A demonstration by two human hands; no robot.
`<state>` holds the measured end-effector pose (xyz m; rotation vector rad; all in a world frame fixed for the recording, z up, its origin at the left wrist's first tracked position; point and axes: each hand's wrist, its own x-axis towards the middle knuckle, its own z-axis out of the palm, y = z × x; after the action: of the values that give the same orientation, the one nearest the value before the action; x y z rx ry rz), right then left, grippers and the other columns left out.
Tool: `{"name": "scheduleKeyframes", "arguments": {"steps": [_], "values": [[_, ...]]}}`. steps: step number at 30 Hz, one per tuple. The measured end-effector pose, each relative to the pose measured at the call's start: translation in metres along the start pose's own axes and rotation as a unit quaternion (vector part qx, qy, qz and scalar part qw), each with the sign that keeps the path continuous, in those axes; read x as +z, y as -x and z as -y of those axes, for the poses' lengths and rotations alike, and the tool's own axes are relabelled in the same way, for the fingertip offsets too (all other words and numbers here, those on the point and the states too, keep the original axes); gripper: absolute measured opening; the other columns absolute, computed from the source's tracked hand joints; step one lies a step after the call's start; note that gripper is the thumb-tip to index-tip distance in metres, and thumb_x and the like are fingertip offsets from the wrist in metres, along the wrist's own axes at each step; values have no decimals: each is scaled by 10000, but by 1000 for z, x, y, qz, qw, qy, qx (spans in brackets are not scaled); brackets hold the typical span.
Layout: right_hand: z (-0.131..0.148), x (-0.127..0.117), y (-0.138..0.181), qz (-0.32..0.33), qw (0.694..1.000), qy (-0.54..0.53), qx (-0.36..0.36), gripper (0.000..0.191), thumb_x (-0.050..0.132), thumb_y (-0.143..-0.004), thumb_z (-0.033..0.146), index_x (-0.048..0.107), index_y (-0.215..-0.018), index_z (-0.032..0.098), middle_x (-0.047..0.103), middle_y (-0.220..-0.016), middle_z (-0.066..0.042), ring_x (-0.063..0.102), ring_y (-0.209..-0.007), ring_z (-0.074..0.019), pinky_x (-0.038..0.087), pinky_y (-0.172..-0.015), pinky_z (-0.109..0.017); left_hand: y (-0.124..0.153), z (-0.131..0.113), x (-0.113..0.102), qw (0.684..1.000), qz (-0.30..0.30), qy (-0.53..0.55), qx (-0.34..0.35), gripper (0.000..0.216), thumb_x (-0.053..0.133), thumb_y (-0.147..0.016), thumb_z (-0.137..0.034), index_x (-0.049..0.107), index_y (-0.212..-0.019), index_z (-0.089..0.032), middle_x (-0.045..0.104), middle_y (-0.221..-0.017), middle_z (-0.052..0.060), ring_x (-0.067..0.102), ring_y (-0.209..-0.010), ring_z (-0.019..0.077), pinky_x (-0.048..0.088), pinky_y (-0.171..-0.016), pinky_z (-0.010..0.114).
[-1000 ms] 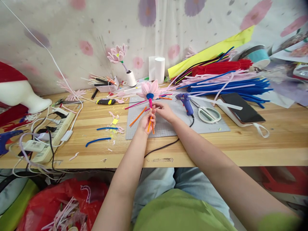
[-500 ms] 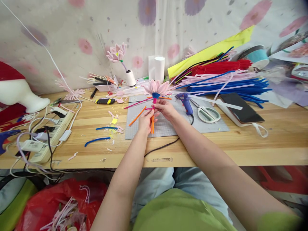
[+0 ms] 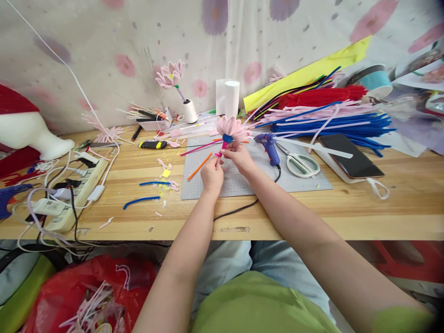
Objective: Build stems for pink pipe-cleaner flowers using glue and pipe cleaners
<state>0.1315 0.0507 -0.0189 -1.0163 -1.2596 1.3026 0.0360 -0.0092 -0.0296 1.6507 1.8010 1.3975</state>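
— What does the person wear?
— A lime-green top [image 3: 263, 305], plain and softly folded, filling the near edge of the view.
— And below it?
— Pale blue trousers [image 3: 225, 263], faded like jeans. They show just beyond the top, on the left and on the right.
— Sleeves?
— A blurred patch of the same green, a sleeve [image 3: 398, 319], sits in the near right corner, on the right arm [image 3: 312, 236]. From there that arm is bare as far as the right hand [image 3: 239, 157].
— The other side?
— The left arm [image 3: 183, 259] is bare along all that shows, as is the left hand [image 3: 212, 175].
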Motion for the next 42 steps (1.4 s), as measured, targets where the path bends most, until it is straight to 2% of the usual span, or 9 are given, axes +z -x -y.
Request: {"name": "scheduleKeyframes", "arguments": {"steps": [5, 8, 11, 15, 20, 23, 27, 31, 42], "values": [[10, 1, 11, -55, 966, 219, -125, 199, 552, -720, 369, 548, -759, 175, 551, -622, 4, 488, -580, -114, 367, -570, -249, -2, 1, 0, 999, -1, 34, -21, 243, 407, -832, -260, 629, -792, -168, 642, -706, 22, 533, -471, 97, 405, -551, 233], [16, 5, 20, 29, 938, 276, -205, 197, 495, -769, 340, 589, -838, 182, 575, -662, 2, 501, -599, -113, 362, -583, -243, -2, 2, 0, 999, -10, 28, -22, 236, 416, -826, -257, 629, -774, -170, 626, -631, 19, 540, -501, 116, 406, -572, 240], [16, 8, 23, 81, 925, 294, -225, 176, 507, -759, 327, 586, -749, 170, 585, -651, -6, 509, -590, -114, 362, -579, -243, -2, 3, 0, 999, -24, 31, -8, 222, 430, -815, -245, 622, -735, -168, 620, -616, 32, 561, -584, 138, 409, -595, 247], [12, 5, 18, 97, 955, 210, -186, 114, 501, -739, 273, 529, -710, 166, 573, -630, -3, 519, -567, -110, 372, -556, -242, -4, 3, 0, 988, -19, 138, -61, 153, 459, -797, -226, 586, -843, -155, 626, -691, 28, 535, -537, 102, 398, -525, 220], [14, 4, 15, 153, 981, 31, -116, 183, 549, -674, 225, 423, -805, 206, 514, -561, 61, 500, -523, -92, 366, -525, -223, -8, 1, -3, 940, -44, 292, -169, 217, 496, -768, -166, 447, -978, -190, 561, -606, -48, 452, -428, 53, 304, -409, 162], [16, 6, 17, 157, 986, -28, -49, 236, 572, -624, 199, 384, -764, 213, 469, -514, 86, 459, -487, -73, 334, -500, -208, -12, -3, -7, 893, -35, 388, -227, 231, 486, -753, -96, 407, -944, -200, 524, -566, -71, 402, -393, 30, 259, -387, 138], [13, 5, 15, 138, 985, -92, 56, 252, 580, -565, 178, 393, -733, 198, 452, -511, 82, 407, -447, -55, 262, -448, -196, -15, -7, -16, 812, 36, 496, -306, 114, 451, -763, -63, 442, -785, -174, 492, -589, -51, 302, -366, -1, 205, -341, 121], [11, 3, 12, 121, 973, -156, 116, 299, 600, -526, 157, 403, -747, 194, 449, -509, 86, 399, -441, -47, 247, -449, -188, -13, -11, -20, 752, 86, 570, -318, 155, 404, -788, -54, 512, -754, -160, 520, -687, -8, 280, -393, -5, 233, -331, 100], [4, -4, 10, 176, 974, -133, 59, 342, 671, -558, 265, 458, -817, 199, 495, -576, 78, 417, -484, -49, 280, -476, -192, -11, -14, -21, 702, 139, 605, -350, 196, 391, -781, -26, 533, -756, -159, 572, -795, 19, 362, -449, -14, 257, -337, 57]]}}
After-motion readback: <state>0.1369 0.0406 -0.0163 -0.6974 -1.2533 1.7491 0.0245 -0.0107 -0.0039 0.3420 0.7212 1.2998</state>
